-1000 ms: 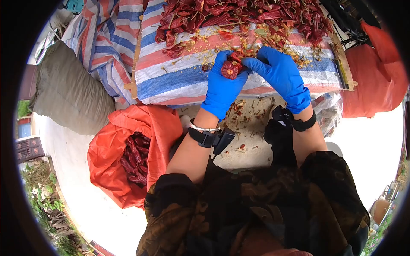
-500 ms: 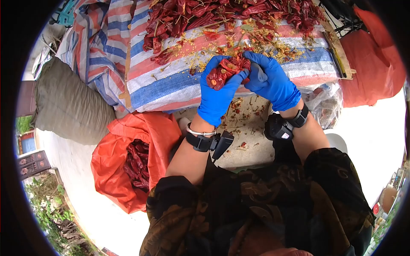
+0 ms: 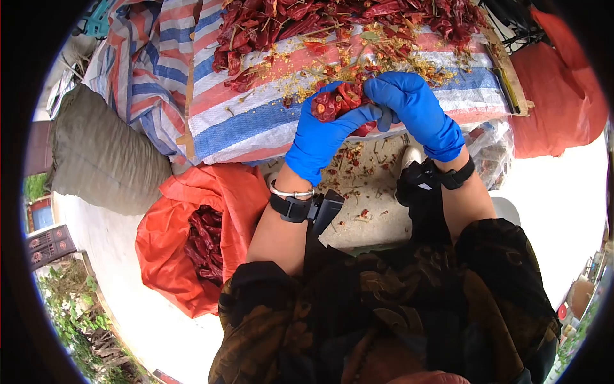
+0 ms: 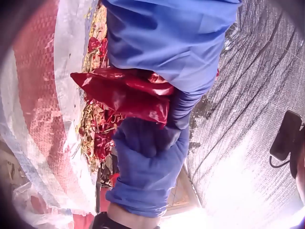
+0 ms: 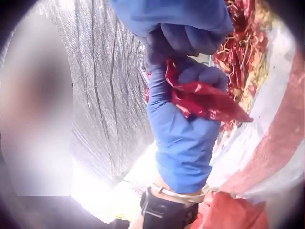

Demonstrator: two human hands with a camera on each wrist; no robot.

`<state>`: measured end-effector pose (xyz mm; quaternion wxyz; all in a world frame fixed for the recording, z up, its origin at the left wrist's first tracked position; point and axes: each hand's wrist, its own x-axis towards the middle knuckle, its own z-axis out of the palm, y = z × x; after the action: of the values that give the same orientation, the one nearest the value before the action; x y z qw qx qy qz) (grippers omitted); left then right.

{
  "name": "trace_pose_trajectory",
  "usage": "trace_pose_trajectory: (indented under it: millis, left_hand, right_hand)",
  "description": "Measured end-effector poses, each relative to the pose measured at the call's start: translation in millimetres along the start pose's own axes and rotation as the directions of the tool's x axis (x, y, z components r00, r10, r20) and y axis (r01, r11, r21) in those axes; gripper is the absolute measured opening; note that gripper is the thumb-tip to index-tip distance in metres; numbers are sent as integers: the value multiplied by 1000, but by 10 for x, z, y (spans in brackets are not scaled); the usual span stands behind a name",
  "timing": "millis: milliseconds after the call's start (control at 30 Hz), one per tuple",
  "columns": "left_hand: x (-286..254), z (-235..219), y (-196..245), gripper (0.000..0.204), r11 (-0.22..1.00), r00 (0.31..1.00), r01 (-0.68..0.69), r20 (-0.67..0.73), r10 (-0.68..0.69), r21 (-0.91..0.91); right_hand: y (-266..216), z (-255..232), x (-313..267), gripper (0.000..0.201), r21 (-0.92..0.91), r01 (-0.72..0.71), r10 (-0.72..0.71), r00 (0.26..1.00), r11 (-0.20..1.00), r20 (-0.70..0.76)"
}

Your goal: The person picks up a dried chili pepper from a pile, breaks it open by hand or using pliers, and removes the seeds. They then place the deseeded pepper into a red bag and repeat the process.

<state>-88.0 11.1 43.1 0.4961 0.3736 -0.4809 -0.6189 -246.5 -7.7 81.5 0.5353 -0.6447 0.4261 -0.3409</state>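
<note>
Left hand point(image 3: 326, 136) gripping red peppers point(image 3: 338, 101), right hand point(image 3: 417, 110) meeting it, over the near edge of the striped worktop point(image 3: 249, 131).
The left hand's grip is closed round the peppers, with one pointed, glossy pepper point(image 4: 125, 95) lying across its palm side in the wrist views; the right hand's fingers are bent in against the left thumb, close beside the peppers, but whether its grip pinches anything cannot be told. Beyond the hands, a pile point(image 3: 300, 22) of red peppers lies on the worktop, with yellow seeds point(image 3: 291, 73) scattered in front of it. An open red bag point(image 3: 157, 256) with dark red peppers inside stands on the floor point(image 3: 352, 221) to the left, near a grey sack point(image 3: 102, 153); stems and red scraps are strewn below the worktop.
</note>
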Motion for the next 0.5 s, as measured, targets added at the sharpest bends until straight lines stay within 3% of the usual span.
trace_pose_trajectory:
  millis: [67, 100, 133, 200, 233, 300, 333, 400, 433, 500]
  left_hand:
    - [-3, 19, -9, 28, 995, 998, -62, 10, 63, -75]
    - [-16, 41, 2, 28, 995, 996, -81, -33, 80, -60]
    - [-32, 54, 9, 27, 994, 993, -97, -75, 94, -45]
    - [-51, 48, 14, 27, 998, 995, -51, -90, 47, -42]
    - [-47, 44, 12, 26, 999, 994, -6, -106, 2, -41]
    - [-40, 33, -62, 25, 998, 990, -59, -130, 53, -38]
    - [-37, 38, -75, 24, 993, 983, -109, -152, 103, -33]
    - [-66, 84, -4, 22, 994, 984, -94, -158, 86, -46]
    - [-70, 106, 31, 20, 995, 983, -83, -168, 72, -60]
    - [-48, 123, 21, 19, 988, 984, -51, -177, 24, -149]
  right_hand:
    - [36, 57, 3, 23, 393, -120, 133, 991, 912, -5]
    - [49, 143, 0, 21, 590, -127, 188, 981, 797, -42]
    - [70, 186, -1, 21, 591, -126, 186, 982, 797, -42]
    - [95, 238, -2, 18, 801, -155, 297, 954, 578, -30]
    - [82, 272, 0, 18, 801, -153, 296, 955, 579, -31]
    - [62, 326, -4, 17, 942, -204, 488, 871, 266, 51]
    - [158, 326, 8, 17, 943, -202, 489, 871, 265, 50]
    - [316, 348, 50, 19, 974, -224, 79, 972, 12, 223]
    - [273, 328, 51, 19, 974, -224, 78, 972, 14, 223]
    - [116, 285, 50, 26, 927, -151, 415, 910, 344, -6]
